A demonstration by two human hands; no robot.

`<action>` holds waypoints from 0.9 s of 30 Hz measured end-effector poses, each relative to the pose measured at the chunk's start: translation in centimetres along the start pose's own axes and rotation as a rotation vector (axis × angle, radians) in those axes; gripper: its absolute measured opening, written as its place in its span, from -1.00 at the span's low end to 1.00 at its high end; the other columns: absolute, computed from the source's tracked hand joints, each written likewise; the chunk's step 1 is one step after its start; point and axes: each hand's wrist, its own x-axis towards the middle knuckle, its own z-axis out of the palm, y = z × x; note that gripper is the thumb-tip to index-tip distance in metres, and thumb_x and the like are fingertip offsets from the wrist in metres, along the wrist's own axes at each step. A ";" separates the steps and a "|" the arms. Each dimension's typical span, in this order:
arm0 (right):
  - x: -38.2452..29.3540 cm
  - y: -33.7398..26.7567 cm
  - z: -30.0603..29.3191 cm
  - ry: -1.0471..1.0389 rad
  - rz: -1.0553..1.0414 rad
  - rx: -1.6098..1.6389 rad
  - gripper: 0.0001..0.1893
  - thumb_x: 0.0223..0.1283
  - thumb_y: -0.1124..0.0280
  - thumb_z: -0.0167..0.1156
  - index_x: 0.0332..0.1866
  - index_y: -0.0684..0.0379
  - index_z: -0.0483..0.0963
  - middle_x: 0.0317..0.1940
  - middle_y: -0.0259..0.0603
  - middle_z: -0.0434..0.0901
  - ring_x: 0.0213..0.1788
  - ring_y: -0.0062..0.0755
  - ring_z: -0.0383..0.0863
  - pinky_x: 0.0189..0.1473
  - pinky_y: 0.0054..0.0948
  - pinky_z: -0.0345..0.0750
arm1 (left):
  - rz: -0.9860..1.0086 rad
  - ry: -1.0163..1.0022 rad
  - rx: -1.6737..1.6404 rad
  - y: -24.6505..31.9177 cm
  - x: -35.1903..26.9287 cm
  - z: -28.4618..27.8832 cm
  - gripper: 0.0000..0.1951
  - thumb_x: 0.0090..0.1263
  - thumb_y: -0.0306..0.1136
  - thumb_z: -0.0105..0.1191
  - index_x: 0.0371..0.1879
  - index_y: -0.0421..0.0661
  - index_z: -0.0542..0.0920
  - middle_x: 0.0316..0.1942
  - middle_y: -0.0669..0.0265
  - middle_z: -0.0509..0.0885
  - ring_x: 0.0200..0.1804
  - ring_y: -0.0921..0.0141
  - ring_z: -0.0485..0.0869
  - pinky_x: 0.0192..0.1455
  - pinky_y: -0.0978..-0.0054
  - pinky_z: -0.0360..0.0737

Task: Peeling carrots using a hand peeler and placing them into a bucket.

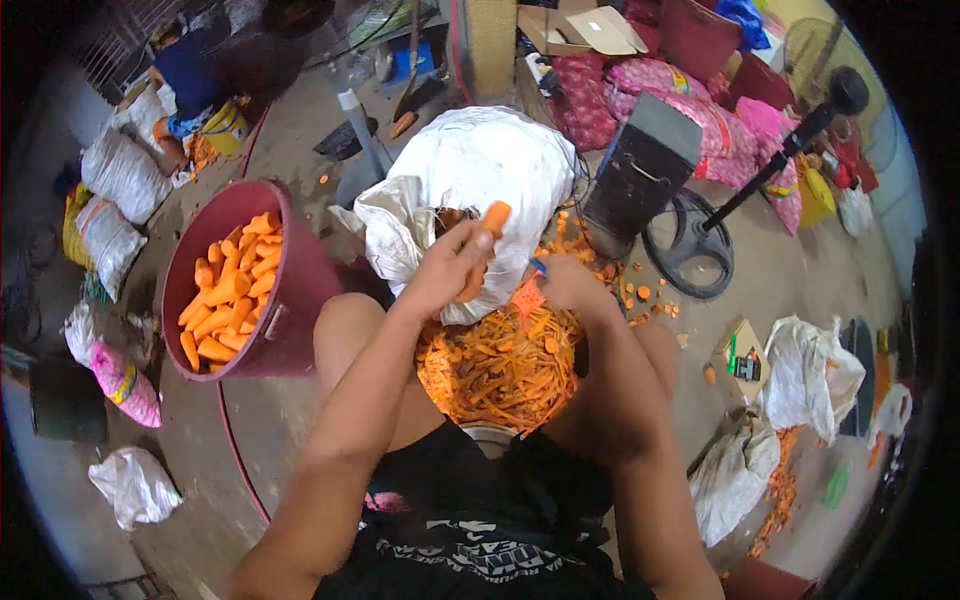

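Note:
My left hand (455, 262) is closed around a carrot (496, 217), whose one end sticks up past the thumb, over an open white woven sack (480, 157). Close on its right, my right hand (566, 281) grips a small tool with a blue part (538, 266), seemingly a peeler; the fingers hide most of it. An orange mesh-like piece (529, 298) lies just below that hand. Between my legs a container is heaped with carrot peelings (499, 371). At the left, a dark red tub (304, 300) holds many peeled carrots (225, 300).
Carrot slices (643, 292) litter the floor at right, near a black speaker-like box (643, 169) and a round stand base (688, 244). Full sacks (124, 172) and another person (187, 75) are at the upper left. A red hose (232, 442) runs along the floor.

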 end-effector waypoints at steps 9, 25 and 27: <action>-2.6 -6.1 -5.2 0.151 -0.057 0.614 -0.53 0.13 0.43 0.63 0.14 0.13 0.62 -0.06 -0.33 0.73 0.00 -0.52 0.67 0.15 -0.41 0.60 | -0.423 0.149 -0.472 -3.4 1.4 -0.7 -0.45 0.88 -0.08 -0.25 0.78 0.24 0.16 0.33 0.28 0.55 -0.01 0.39 0.66 -0.09 0.33 0.76; 1.5 3.3 -5.1 0.358 0.009 0.730 -0.55 0.14 0.31 0.64 0.07 0.17 0.61 -0.21 -0.30 0.74 -0.13 -0.51 0.65 -0.02 -0.37 0.62 | -0.495 -0.227 -0.620 1.0 -0.9 2.2 -0.47 0.84 -0.14 -0.15 0.73 0.14 0.30 0.33 0.40 0.63 -0.10 0.57 0.68 -0.12 0.56 0.74; 1.7 3.1 -5.5 0.454 0.063 0.675 -0.53 0.12 0.29 0.64 0.08 0.15 0.61 -0.19 -0.29 0.74 -0.13 -0.49 0.65 0.00 -0.35 0.62 | -0.572 -0.221 -0.687 0.6 -1.1 1.5 -0.49 0.84 -0.06 -0.14 0.70 0.22 0.35 0.10 0.37 0.70 -0.20 0.53 0.69 -0.22 0.53 0.74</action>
